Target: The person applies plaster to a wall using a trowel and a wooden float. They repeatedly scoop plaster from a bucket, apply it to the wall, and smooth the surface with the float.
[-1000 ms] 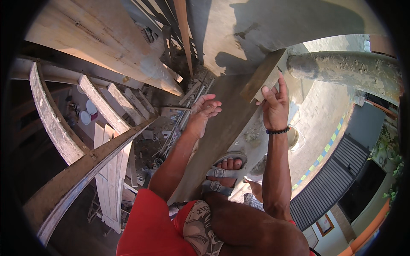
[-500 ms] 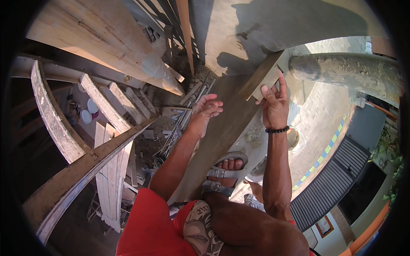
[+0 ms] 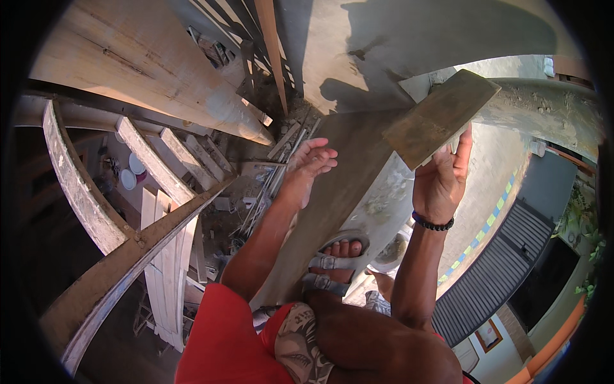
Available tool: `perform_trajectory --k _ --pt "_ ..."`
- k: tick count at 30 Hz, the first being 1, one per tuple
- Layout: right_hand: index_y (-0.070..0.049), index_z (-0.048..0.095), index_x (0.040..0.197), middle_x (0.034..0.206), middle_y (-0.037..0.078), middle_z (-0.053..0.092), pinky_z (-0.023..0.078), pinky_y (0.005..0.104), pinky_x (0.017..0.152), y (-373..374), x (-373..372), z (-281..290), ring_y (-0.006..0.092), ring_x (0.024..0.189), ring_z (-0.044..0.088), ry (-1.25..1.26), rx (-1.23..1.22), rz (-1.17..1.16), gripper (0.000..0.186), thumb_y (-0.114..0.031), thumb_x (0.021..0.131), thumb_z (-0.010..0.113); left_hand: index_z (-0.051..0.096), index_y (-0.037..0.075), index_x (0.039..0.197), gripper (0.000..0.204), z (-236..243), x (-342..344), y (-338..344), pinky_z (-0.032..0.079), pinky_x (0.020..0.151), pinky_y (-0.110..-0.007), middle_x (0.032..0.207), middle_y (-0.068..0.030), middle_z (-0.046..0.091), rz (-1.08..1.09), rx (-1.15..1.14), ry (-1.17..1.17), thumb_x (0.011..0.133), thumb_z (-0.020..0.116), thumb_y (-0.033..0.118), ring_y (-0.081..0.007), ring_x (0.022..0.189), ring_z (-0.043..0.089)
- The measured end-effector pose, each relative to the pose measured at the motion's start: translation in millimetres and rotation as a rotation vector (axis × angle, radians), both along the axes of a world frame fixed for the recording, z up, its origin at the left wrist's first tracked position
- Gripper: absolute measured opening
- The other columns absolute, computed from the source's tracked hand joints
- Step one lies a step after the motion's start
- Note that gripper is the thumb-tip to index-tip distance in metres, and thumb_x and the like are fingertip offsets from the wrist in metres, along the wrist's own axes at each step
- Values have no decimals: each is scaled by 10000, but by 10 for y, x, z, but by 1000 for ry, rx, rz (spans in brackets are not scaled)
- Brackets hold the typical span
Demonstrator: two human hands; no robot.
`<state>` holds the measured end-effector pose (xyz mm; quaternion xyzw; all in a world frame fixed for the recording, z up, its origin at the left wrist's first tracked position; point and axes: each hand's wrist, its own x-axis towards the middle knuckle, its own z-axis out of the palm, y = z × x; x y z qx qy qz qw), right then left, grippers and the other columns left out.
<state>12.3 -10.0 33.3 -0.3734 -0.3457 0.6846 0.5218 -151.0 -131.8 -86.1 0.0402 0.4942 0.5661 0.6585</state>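
Observation:
My right hand [image 3: 440, 184], with a dark beaded bracelet on its wrist, grips a plastering float [image 3: 442, 119] from behind. The float's flat rectangular face, brownish and smeared, is tilted up toward me and hides the handle and part of my fingers. It is held above the right edge of a grey mortar-covered ledge [image 3: 345, 166]. Over the ledge's left side hovers my left hand [image 3: 308, 168], empty, its fingers loosely bent and apart. Ahead rises a grey plastered wall [image 3: 390, 38] with my shadow on it.
My sandalled foot [image 3: 340, 253] stands on the ledge. To the left, a drop with wooden formwork ribs [image 3: 153, 153], a beam [image 3: 115, 262] and scrap timber below. A round concrete column [image 3: 537, 112] stands at the right, above a lower paved floor [image 3: 486, 173] and a slatted gate [image 3: 492, 275].
My right hand has moved right and a little toward me. The float has turned so its flat face shows. My left hand has barely shifted.

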Motion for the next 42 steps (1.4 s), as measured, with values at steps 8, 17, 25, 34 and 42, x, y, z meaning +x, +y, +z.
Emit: perform_trajectory --k 8,17,25,34,42 --pt "-61 488 1268 1258 126 537 496 383 894 -961 385 -612 250 1157 525 831 -592 95 466 -354 910 549 393 24 1354 552 459 258 370 374 979 -350 1267 -96 524 -217 392 -410 887 609 225 -181 1141 494" --pt "-66 448 1291 1075 146 627 537 351 754 -1119 222 -539 234 915 640 564 -803 269 379 -207 945 515 428 29 1265 623 676 -135 246 431 928 -340 1198 -90 540 -221 376 -95 758 758 178 -193 1093 536" --pt "-19 418 1292 880 124 643 536 270 621 -1320 466 -410 180 744 645 384 -728 133 357 -114 953 477 435 85 1127 532 353 -333 912 393 793 -440 977 -178 453 -272 770 1888 677 689 -43 -352 895 481" --pt "-10 445 1270 876 119 642 521 260 606 -1125 762 -168 175 730 634 318 -602 20 350 -105 938 499 536 150 1101 479 -81 -185 1587 360 754 -459 950 -161 444 -332 978 2143 660 655 6 -344 882 449" --pt "-10 436 1274 877 117 637 522 263 595 -1087 910 -220 173 721 630 284 -593 -63 361 -107 933 506 553 201 1129 442 -191 -292 1846 362 797 -459 992 -164 453 -281 991 2221 718 609 50 -343 914 444"
